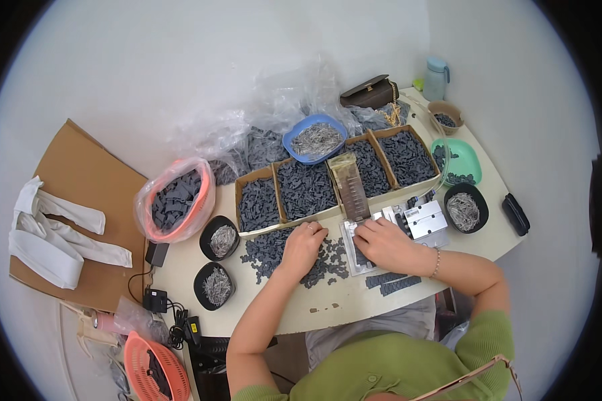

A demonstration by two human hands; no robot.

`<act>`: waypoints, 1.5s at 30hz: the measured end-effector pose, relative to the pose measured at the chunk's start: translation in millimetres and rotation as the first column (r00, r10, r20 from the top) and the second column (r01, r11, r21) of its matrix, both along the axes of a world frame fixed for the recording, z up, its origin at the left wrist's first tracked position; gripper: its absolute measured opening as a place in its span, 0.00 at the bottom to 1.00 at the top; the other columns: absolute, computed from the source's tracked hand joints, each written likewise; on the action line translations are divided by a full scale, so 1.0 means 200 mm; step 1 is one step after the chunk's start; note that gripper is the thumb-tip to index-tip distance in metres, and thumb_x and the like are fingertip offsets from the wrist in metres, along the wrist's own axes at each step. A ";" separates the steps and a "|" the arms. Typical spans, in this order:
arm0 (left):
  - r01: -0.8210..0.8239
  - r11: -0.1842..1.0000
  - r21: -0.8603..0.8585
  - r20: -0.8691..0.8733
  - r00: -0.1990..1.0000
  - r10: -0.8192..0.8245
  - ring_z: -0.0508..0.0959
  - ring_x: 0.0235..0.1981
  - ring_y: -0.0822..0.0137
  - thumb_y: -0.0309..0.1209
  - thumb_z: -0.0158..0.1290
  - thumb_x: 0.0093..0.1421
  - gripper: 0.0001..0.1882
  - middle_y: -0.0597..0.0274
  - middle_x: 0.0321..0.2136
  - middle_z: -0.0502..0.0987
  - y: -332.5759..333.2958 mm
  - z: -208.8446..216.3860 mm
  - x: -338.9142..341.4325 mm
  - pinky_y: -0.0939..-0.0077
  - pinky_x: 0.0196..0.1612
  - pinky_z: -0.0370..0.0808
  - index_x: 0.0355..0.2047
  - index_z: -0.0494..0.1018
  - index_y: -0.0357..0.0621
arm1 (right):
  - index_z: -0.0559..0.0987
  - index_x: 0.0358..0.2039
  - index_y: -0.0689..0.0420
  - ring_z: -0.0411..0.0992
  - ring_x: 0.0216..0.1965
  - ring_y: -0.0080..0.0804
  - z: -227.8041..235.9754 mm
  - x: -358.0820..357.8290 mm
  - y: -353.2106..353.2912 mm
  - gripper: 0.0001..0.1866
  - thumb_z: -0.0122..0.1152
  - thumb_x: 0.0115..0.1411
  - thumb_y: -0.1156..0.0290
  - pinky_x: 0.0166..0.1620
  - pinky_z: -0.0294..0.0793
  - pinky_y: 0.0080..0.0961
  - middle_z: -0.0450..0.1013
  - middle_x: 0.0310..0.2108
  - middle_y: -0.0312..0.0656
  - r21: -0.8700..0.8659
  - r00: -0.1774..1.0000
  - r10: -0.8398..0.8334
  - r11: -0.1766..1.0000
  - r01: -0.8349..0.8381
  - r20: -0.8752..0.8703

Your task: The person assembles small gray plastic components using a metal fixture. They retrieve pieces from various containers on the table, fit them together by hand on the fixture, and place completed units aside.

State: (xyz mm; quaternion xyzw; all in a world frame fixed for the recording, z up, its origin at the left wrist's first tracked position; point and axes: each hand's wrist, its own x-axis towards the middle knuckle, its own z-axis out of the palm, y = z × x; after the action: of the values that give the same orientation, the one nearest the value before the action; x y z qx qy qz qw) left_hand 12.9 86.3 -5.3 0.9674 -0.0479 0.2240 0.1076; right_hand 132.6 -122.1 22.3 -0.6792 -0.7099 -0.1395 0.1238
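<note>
My left hand (302, 248) is over a loose pile of small dark grey plastic pieces (264, 248). Its fingers are bent together, and whatever they pinch is too small to make out. Over a metal jig (349, 248), my right hand (388, 244) has its fingers curled down onto the plate. Its fingertips are partly hidden, so I cannot see what they grip. A pneumatic block with a white top (427, 220) is fixed to the jig's right side. Behind the jig leans a clear, brownish graduated container (350, 187). Flat rows of joined grey pieces (400, 286) lie by my right wrist.
A divided cardboard tray (289, 220) full of grey pieces spans the back. Metal pins fill a blue bowl (289, 148) and black bowls (201, 235), (483, 215) at the sides. A pink basket (206, 212) stands left, a green tray (473, 155) right. An air tube (446, 157) arches behind.
</note>
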 end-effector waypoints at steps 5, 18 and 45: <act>0.073 0.981 0.181 -0.081 0.995 -0.059 0.74 0.32 0.58 0.19 0.53 0.43 0.14 0.58 0.30 0.74 0.00 0.02 0.05 0.67 0.36 0.72 0.33 0.77 0.42 | 0.77 0.30 0.56 0.68 0.37 0.31 -0.09 -0.08 0.16 0.07 0.56 0.50 0.70 0.39 0.66 0.29 0.69 0.29 0.36 0.045 0.992 0.096 0.995 -0.093 -0.084; -0.052 0.969 -0.241 0.055 0.996 0.067 0.74 0.35 0.53 0.20 0.56 0.51 0.05 0.55 0.28 0.71 -0.04 0.02 0.04 0.64 0.36 0.72 0.30 0.74 0.39 | 0.76 0.27 0.57 0.71 0.34 0.36 -0.07 0.15 0.09 0.05 0.56 0.47 0.72 0.37 0.73 0.31 0.69 0.28 0.40 0.086 0.981 -0.045 0.994 0.062 -0.187; 0.116 0.992 0.042 -0.011 0.993 -0.116 0.71 0.55 0.50 0.20 0.52 0.48 0.21 0.50 0.49 0.74 -0.28 0.04 -0.05 0.56 0.55 0.68 0.46 0.74 0.37 | 0.81 0.28 0.56 0.77 0.36 0.42 -0.08 1.19 -0.56 0.10 0.67 0.43 0.68 0.40 0.75 0.36 0.78 0.31 0.47 -0.432 0.557 -0.792 0.606 0.668 -0.250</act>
State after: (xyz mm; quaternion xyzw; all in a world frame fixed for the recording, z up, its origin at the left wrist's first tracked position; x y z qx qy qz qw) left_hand 2.9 30.6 1.8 0.9660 -0.1084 0.2122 0.0999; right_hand 370.9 -233.3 5.6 -0.9365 -0.3269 0.0748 0.1024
